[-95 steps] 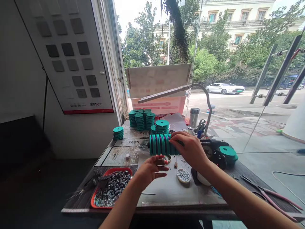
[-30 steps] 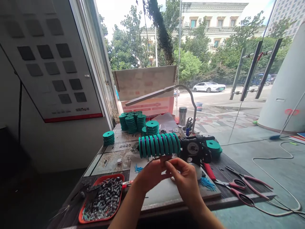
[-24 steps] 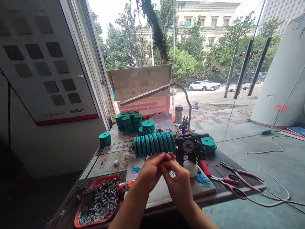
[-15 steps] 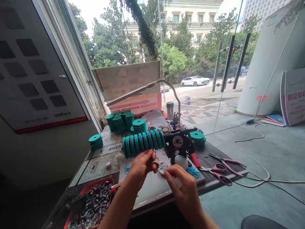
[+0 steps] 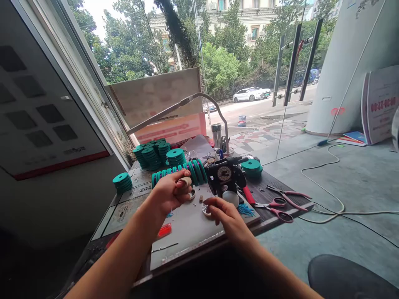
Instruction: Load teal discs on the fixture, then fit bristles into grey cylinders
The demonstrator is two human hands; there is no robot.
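My left hand (image 5: 173, 189) is raised in front of the row of teal foam spools (image 5: 198, 171), its fingers curled in. A tan wrap (image 5: 185, 181) covers one finger. Whatever the fingers pinch is too small or hidden to make out. My right hand (image 5: 226, 214) is over a small round dish (image 5: 205, 211) of tiny pale pieces, fingertips drawn together at its rim. What they hold, if anything, does not show. Behind the right hand stands a black device with a round dial (image 5: 224, 173), next to a whitish dome (image 5: 230, 198).
Scissors (image 5: 277, 207) and pliers (image 5: 289, 197) lie at the table's right edge, near blue strips (image 5: 246, 209). A red-handled tool (image 5: 164, 229) rests on the pale board (image 5: 187, 236). Teal spool stacks (image 5: 151, 155) stand at the back, under a bent lamp arm (image 5: 215, 104).
My left hand has lifted and turned, moving away from my right hand. The right hand stays by the dish, its fingers now over it. The view has shifted, and my left arm covers the red basket.
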